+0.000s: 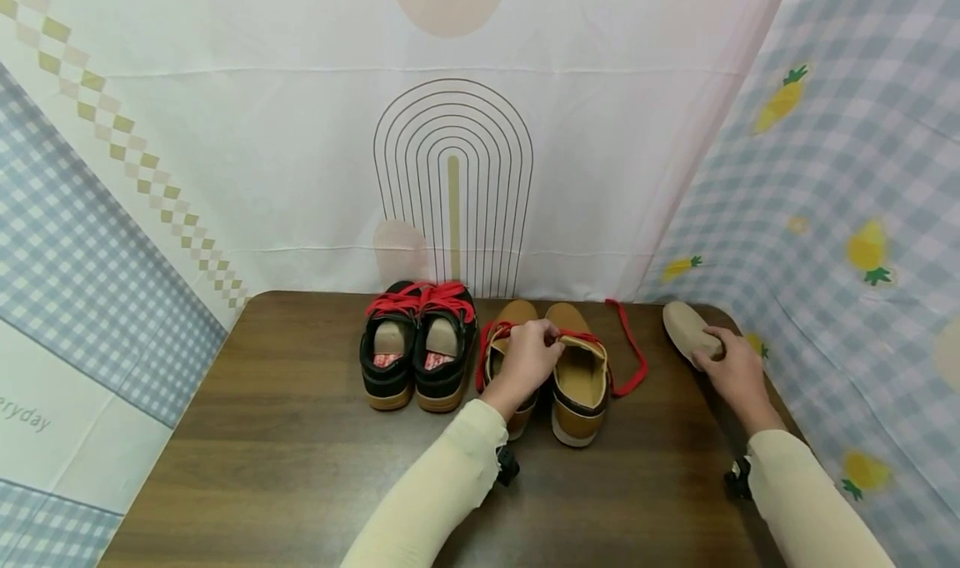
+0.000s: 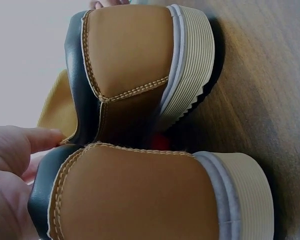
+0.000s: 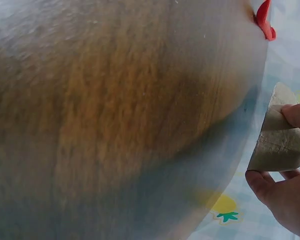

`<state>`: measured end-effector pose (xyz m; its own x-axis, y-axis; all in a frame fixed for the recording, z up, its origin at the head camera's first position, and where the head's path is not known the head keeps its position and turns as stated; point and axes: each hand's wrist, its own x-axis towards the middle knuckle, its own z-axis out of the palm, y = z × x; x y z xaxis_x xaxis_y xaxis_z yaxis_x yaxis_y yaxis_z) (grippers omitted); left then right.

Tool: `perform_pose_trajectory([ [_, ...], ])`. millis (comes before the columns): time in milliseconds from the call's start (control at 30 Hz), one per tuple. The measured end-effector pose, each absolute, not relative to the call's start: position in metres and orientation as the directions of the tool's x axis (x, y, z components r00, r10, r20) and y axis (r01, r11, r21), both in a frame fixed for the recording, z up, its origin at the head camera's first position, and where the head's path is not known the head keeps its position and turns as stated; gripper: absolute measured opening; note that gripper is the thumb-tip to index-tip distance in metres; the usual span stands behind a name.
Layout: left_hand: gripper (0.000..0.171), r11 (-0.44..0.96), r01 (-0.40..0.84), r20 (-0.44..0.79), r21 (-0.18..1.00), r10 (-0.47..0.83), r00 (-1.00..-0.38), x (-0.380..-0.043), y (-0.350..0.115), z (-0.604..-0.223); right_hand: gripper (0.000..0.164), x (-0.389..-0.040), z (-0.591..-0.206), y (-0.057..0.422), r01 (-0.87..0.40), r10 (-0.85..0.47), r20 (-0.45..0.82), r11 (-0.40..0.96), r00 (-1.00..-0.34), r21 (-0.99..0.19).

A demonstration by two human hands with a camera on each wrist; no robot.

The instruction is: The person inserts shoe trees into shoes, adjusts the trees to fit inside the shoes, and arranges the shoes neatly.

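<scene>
A pair of tan shoes with dark collars and red laces stands at the table's back middle. My left hand (image 1: 525, 361) reaches over the left tan shoe (image 1: 521, 311), its thumb and fingers pinching at the tongue (image 2: 57, 107) of the right tan shoe (image 1: 576, 418). Part of the left shoe is hidden under that hand. At the right back corner my right hand (image 1: 738, 378) grips a beige, molded shoe insert (image 1: 682, 326) between thumb and fingers. The right wrist view shows the insert's blunt end (image 3: 280, 147) held up over the table edge.
Black shoes (image 1: 438, 381) with red laces and beige inserts inside stand left of the tan pair. A loose red lace end (image 1: 636, 360) trails on the wooden table (image 1: 300, 460) between the tan shoes and the insert. Patterned cloth (image 1: 300, 160) hangs behind and at both sides.
</scene>
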<state>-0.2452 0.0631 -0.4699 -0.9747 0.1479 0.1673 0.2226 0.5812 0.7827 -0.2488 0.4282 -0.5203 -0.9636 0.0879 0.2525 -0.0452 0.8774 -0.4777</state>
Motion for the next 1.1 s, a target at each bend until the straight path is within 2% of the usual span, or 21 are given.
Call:
perform_pose_trajectory([
  [333,0.005,0.553,0.209,0.148,0.806,0.153,-0.977,-0.245,0.062,-0.469,0.049,-0.238,-0.512,0.426,-0.087,0.058,0.302,0.891,-0.952,-0.446],
  [633,0.006,0.529,0.196,0.143,0.825,0.141,-0.98,-0.246,0.063,-0.471,0.052,-0.227,-0.501,0.417,-0.1,0.028,0.273,0.889,-0.961,-0.446],
  [1100,0.008,0.509,0.215,0.169,0.833,0.136,-0.976,-0.245,0.061,-0.47,0.052,-0.21,-0.486,0.397,-0.177,-0.045,0.298,0.883,-0.954,-0.435],
])
